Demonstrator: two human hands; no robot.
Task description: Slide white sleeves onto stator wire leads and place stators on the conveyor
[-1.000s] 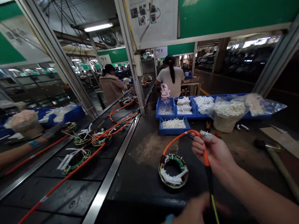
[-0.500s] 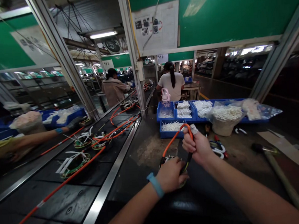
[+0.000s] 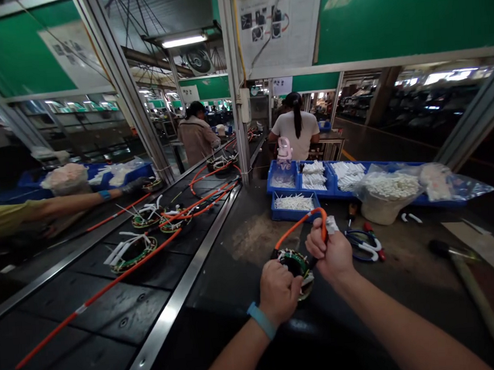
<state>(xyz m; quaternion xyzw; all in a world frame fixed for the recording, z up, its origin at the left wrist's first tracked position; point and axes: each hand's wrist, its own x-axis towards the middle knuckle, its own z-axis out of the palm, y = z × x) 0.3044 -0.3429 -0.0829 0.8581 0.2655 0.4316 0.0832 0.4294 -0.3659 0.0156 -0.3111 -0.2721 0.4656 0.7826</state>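
A ring-shaped motor stator (image 3: pixel 294 256) with green and white windings rests on the dark bench in front of me. My left hand (image 3: pixel 277 292), a blue band at its wrist, is closed on the ring's near left side. From the stator an orange cable (image 3: pixel 293 227) rises and bends over in an arch. My right hand (image 3: pixel 331 253) grips this cable near its black end, right of the ring. White wrapping covers a fingertip of that hand. The fingers hide part of the ring and the cable's end.
Blue bins (image 3: pixel 292 207) with white sleeves stand behind the stator. Right of my hand lie red-and-blue-handled pliers (image 3: pixel 368 238) and a hammer (image 3: pixel 463 270). On the left, a conveyor (image 3: pixel 89 348) carries more stators (image 3: pixel 133 252) with orange cables. A co-worker's gloved hand (image 3: pixel 135 188) reaches across its far side.
My left hand has drawn back to the ring's near left side, baring more of the stator. The right hand keeps hold of the cable. The camera view has shifted slightly.
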